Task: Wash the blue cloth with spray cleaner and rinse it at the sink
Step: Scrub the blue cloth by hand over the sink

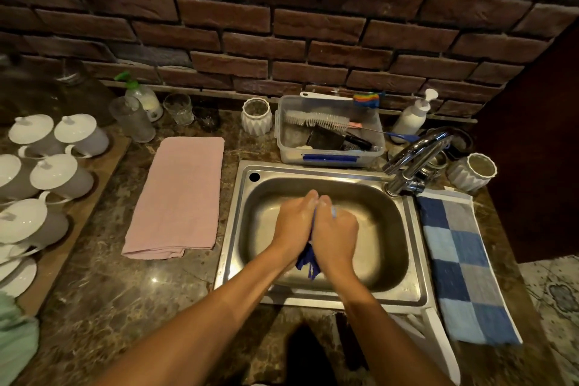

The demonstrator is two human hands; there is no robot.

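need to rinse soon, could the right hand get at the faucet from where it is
Probably yes: the faucet stands clear beside the sink, nothing between, but the right hand must first release the blue cloth.

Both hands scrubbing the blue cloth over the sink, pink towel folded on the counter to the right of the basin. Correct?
Not quite. The head view shows the pink towel on the counter to the left of the sink; the towel on the right is a blue checked towel. The rest holds: the left hand and right hand press the blue cloth between them over the basin.
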